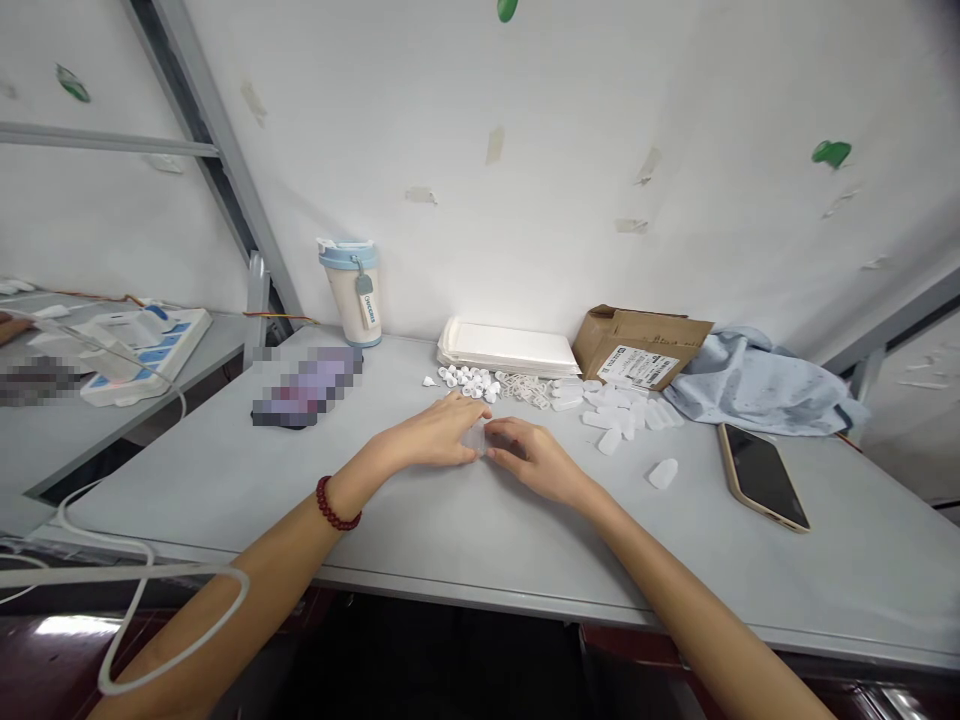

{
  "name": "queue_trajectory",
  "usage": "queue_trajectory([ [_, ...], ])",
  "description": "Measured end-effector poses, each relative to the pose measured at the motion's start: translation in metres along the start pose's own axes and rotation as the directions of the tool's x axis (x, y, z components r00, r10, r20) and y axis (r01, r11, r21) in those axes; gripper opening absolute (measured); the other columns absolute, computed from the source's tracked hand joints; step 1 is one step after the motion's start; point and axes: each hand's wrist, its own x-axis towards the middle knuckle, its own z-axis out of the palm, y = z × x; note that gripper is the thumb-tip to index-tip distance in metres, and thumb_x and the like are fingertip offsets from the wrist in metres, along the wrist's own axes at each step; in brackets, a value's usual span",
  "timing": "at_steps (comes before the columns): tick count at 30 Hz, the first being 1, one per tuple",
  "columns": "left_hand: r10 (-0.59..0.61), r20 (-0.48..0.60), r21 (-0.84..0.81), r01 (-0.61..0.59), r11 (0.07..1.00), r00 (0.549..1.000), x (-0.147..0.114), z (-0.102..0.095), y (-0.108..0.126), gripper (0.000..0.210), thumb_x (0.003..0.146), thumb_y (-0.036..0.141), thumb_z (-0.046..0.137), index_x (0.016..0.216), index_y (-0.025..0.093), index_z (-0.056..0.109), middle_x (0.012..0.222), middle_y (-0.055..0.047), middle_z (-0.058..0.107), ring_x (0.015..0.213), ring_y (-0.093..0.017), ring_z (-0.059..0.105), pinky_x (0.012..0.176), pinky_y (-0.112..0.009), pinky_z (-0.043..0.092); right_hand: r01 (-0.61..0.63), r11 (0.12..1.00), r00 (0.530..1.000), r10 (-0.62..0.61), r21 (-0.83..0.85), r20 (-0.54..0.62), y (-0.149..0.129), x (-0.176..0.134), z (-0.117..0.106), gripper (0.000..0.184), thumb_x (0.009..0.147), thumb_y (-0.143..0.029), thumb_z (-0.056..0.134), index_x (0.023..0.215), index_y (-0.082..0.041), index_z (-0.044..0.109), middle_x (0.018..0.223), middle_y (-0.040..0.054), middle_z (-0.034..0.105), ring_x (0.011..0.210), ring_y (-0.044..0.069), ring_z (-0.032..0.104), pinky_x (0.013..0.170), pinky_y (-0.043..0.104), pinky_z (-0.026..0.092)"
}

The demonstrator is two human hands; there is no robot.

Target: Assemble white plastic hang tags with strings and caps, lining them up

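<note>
Over the grey surface (450, 535), a translucent plastic piece (473, 436) is pinched by left hand (441, 432) and right hand (538, 460), seemingly being manipulated; steadiness seems needed.

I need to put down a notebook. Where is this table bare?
Between the right hand and the phone, in front of the lone translucent piece. Also left, between the blurred purple item and the bracelet. Crowded: back middle, with white caps; back right, with the cardboard box and cloth.

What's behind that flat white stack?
The wall rises behind the white stack. Any bit of table right behind it is covered, so I can't tell if something small is there.
</note>
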Motion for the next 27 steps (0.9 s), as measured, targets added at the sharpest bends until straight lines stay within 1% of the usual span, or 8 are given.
queue_trajectory([
  [5, -0.008, -0.002, 0.004, 0.008, 1.0, 1.0, -0.0001, 0.0006, -0.0001, 0.045, 0.076, 0.027, 0.055, 0.119, 0.018, 0.049, 0.127, -0.01, 0.052, 0.121, -0.027, 0.041, 0.098, -0.038, 0.037, 0.009, 1.0, 1.0, -0.009, 0.004, 0.003, -0.0006, 0.0002, -0.0005, 0.028, 0.084, -0.017, 0.055, 0.111, -0.012, 0.062, 0.116, 0.0118, 0.063, 0.095, 0.019, 0.061, 0.079, 0.031, 0.047],
  [12, 0.02, -0.028, -0.023, -0.021, 1.0, 0.999, -0.0003, 0.0018, -0.0026, 0.043, 0.075, 0.027, 0.057, 0.116, 0.019, 0.051, 0.124, -0.01, 0.053, 0.12, -0.027, 0.042, 0.098, -0.039, 0.038, 0.031, 0.999, 0.999, -0.031, 0.013, -0.013, 0.0014, -0.0002, 0.0007, 0.027, 0.084, -0.018, 0.056, 0.11, -0.015, 0.062, 0.116, 0.0115, 0.064, 0.093, 0.019, 0.061, 0.079, 0.033, 0.047],
  [19, 0.002, -0.004, -0.013, -0.002, 1.0, 1.0, -0.0006, 0.0007, -0.0007, 0.045, 0.075, 0.027, 0.056, 0.119, 0.018, 0.049, 0.126, -0.01, 0.052, 0.122, -0.027, 0.04, 0.099, -0.038, 0.037, 0.026, 1.0, 1.0, -0.026, 0.012, -0.011, -0.0001, 0.0001, -0.0003, 0.027, 0.084, -0.017, 0.055, 0.11, -0.014, 0.063, 0.114, 0.0118, 0.064, 0.093, 0.02, 0.061, 0.079, 0.033, 0.047],
  [23, 0.003, -0.001, -0.022, -0.003, 1.0, 1.0, -0.0007, -0.0005, 0.0013, 0.046, 0.077, 0.031, 0.056, 0.12, 0.018, 0.049, 0.127, -0.01, 0.052, 0.121, -0.027, 0.04, 0.099, -0.038, 0.037, 0.024, 1.0, 1.0, -0.024, 0.006, -0.016, 0.0006, -0.0002, -0.0007, 0.026, 0.084, -0.017, 0.055, 0.109, -0.012, 0.063, 0.113, 0.0122, 0.064, 0.094, 0.02, 0.061, 0.079, 0.032, 0.047],
  [27, 0.03, -0.048, -0.065, -0.033, 0.997, 0.998, -0.0014, -0.0018, 0.0039, 0.044, 0.081, 0.037, 0.052, 0.121, 0.018, 0.049, 0.122, -0.009, 0.054, 0.118, -0.026, 0.043, 0.098, -0.037, 0.038, 0.044, 0.999, 0.997, -0.044, -0.003, -0.067, 0.0035, -0.0008, -0.0025, 0.024, 0.086, -0.02, 0.053, 0.107, -0.017, 0.063, 0.11, 0.0101, 0.065, 0.096, 0.02, 0.061, 0.079, 0.032, 0.047],
])
